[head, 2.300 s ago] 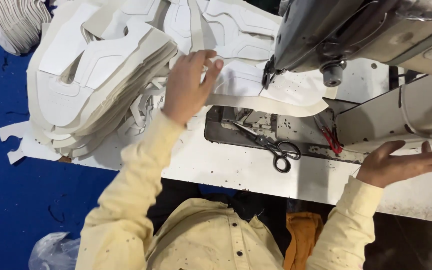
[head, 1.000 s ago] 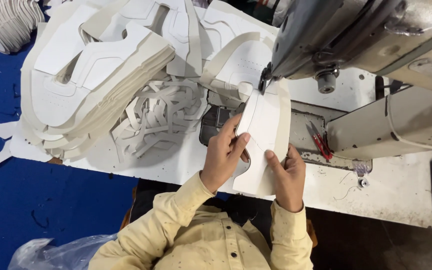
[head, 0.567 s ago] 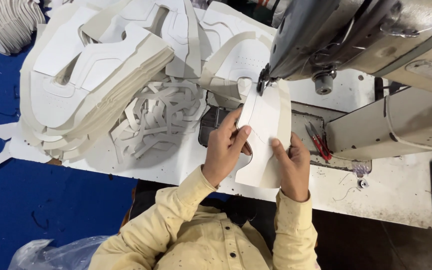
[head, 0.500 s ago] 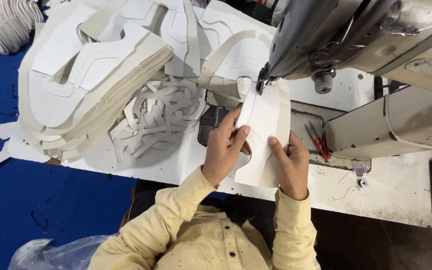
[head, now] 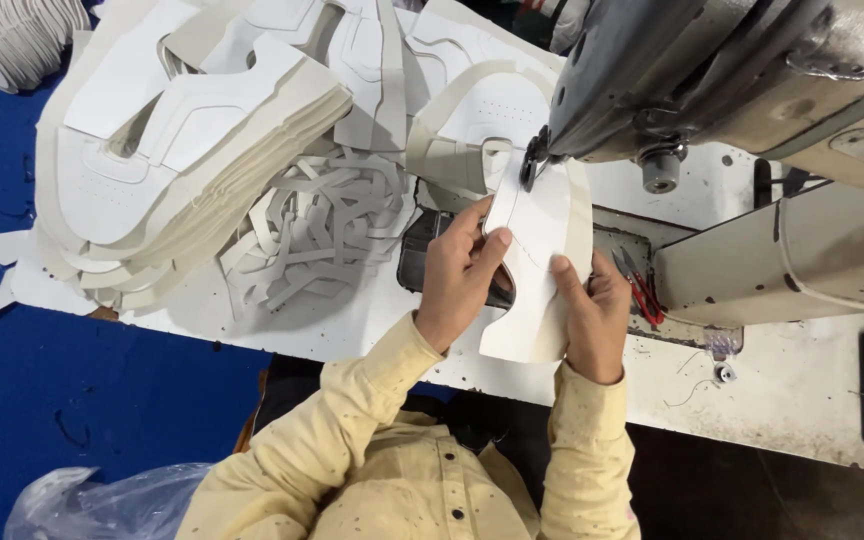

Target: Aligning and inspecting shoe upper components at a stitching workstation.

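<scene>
A white cut shoe panel [head: 537, 270] lies on the sewing machine bed, its far end under the needle and presser foot [head: 530, 165]. My left hand [head: 457, 275] pinches the panel's left edge, fingers on top. My right hand [head: 592, 315] presses on its right side near the lower end. The grey sewing machine head [head: 732, 70] hangs over the panel's top end and hides it.
A tall stack of white cut panels [head: 182, 150] fills the left of the white table [head: 352, 320], with a heap of loose white strips [head: 322, 225] beside it. Red-handled snips [head: 640, 290] lie right of the panel. Blue floor and a plastic bag [head: 92, 505] are at left.
My left hand came back from the stack and my right hand from the right side; both now hold a white panel, which has moved up under the needle.
</scene>
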